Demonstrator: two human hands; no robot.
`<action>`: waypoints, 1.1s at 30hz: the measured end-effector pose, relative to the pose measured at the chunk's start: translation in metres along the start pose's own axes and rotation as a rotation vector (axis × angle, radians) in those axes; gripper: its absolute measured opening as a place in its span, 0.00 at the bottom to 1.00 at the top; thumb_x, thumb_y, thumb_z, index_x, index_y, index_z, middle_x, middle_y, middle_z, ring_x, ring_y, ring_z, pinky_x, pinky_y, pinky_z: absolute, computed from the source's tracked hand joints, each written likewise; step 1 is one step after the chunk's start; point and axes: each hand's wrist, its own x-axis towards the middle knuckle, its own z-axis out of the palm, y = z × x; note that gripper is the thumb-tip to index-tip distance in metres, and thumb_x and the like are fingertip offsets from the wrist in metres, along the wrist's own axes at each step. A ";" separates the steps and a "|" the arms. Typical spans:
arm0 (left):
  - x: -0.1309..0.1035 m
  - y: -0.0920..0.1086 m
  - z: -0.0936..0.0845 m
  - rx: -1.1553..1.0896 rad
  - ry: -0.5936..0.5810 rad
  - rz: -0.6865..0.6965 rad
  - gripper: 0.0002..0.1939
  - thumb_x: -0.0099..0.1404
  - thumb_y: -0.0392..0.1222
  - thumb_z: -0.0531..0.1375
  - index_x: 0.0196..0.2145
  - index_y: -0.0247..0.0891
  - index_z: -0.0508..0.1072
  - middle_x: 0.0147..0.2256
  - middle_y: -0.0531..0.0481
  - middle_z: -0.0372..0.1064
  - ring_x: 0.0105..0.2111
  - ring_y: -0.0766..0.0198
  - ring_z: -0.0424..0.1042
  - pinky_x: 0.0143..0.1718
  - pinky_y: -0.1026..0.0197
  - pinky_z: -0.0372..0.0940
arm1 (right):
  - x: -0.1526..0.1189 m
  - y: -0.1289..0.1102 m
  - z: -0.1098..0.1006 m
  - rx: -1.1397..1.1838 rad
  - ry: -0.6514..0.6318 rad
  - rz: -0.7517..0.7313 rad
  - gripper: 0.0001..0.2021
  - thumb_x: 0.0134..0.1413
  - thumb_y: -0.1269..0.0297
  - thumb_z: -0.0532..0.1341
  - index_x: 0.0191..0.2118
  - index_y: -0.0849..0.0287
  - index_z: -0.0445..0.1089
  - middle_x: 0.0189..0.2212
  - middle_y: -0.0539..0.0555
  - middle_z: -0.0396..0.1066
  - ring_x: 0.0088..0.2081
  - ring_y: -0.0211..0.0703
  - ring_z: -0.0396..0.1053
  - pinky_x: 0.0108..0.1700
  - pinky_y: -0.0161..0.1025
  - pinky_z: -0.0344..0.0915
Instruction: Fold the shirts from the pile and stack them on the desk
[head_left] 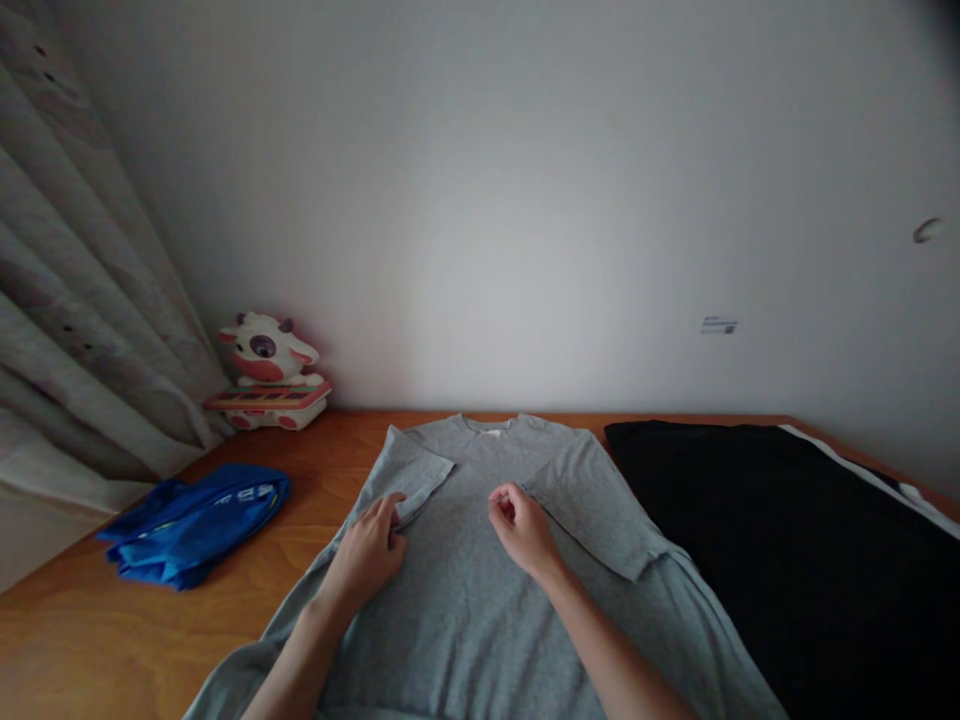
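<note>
A grey short-sleeved T-shirt (465,600) lies spread out, its neckline toward the wall and its two sleeves folded inward over the front. My left hand (371,548) is at the shirt's left sleeve, fingers loosely bent and the thumb apart from them; I see nothing held in it. Over the middle of the chest is my right hand (521,525), beside the inner edge of the right sleeve. Its fingers are curled, with the fingertips pinched together. Whatever lies between them, if anything, is too small to make out.
A folded blue garment (199,520) lies on the wooden surface (322,475) at the left. Behind it stands a cow-shaped toy keyboard (270,375), near a curtain (82,290). Black cloth with a white stripe (720,520) lies at the right. A wall (510,220) closes off the back.
</note>
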 end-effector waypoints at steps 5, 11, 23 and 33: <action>-0.002 -0.003 0.001 -0.072 0.053 -0.040 0.23 0.59 0.33 0.54 0.53 0.42 0.64 0.40 0.49 0.72 0.42 0.57 0.74 0.47 0.57 0.65 | -0.003 0.000 0.001 -0.139 -0.014 -0.029 0.08 0.58 0.62 0.56 0.42 0.55 0.68 0.27 0.50 0.75 0.27 0.42 0.72 0.32 0.36 0.64; -0.007 0.004 -0.006 -0.026 -0.022 -0.032 0.24 0.56 0.31 0.55 0.51 0.39 0.67 0.43 0.45 0.72 0.45 0.54 0.73 0.47 0.56 0.65 | 0.029 -0.021 0.018 -0.561 -0.140 0.252 0.11 0.61 0.56 0.59 0.37 0.56 0.74 0.35 0.60 0.80 0.40 0.52 0.78 0.36 0.39 0.64; -0.010 0.006 -0.011 -0.116 0.067 0.000 0.24 0.55 0.28 0.54 0.50 0.40 0.69 0.40 0.47 0.73 0.45 0.58 0.72 0.45 0.61 0.64 | 0.080 -0.045 0.090 -0.648 -0.033 0.362 0.18 0.65 0.51 0.57 0.44 0.61 0.76 0.46 0.66 0.78 0.50 0.56 0.75 0.47 0.43 0.66; -0.011 0.004 -0.011 -0.112 0.122 0.130 0.25 0.56 0.28 0.53 0.50 0.39 0.69 0.38 0.47 0.72 0.44 0.56 0.71 0.46 0.58 0.64 | 0.087 -0.032 0.090 -0.542 0.021 0.351 0.12 0.61 0.58 0.61 0.42 0.59 0.77 0.43 0.63 0.79 0.47 0.55 0.76 0.45 0.43 0.66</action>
